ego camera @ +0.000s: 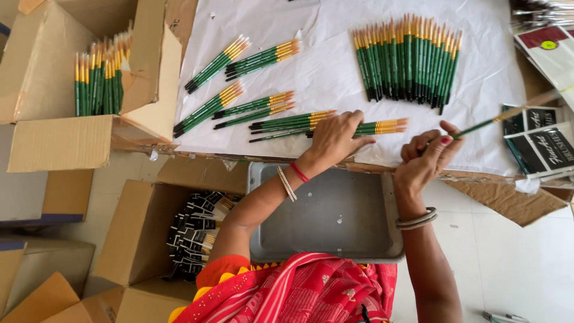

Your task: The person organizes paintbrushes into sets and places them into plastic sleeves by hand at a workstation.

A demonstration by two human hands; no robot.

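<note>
Red patterned cloth [311, 290] fills the near foreground, with a grey metal tray [335, 215] just beyond it, set against the near edge of the work surface. Right hand [426, 157], fingers closed, holds one green-handled brush [499, 118] that slants up toward the right edge of the white sheet [335, 66]. Left hand [335, 139] lies palm down with fingers loosely spread, pressing on a small bundle of green brushes [382, 127] near the sheet's near edge; whether it grips any of them cannot be told.

Further small bundles [251, 107] lie fanned across the left half of the sheet, each with yellow ferrules pointing right. A long row of brushes [406, 60] lies side by side near the far right corner of the sheet. Dark printed packets [538, 143] rest at the right edge.

Left of the sheet, an open cardboard box [54, 84] holds more green brushes [98, 81] standing in a row. Below it, beside the tray, another cardboard box [137, 233] contains black packed sets [194, 236].
</note>
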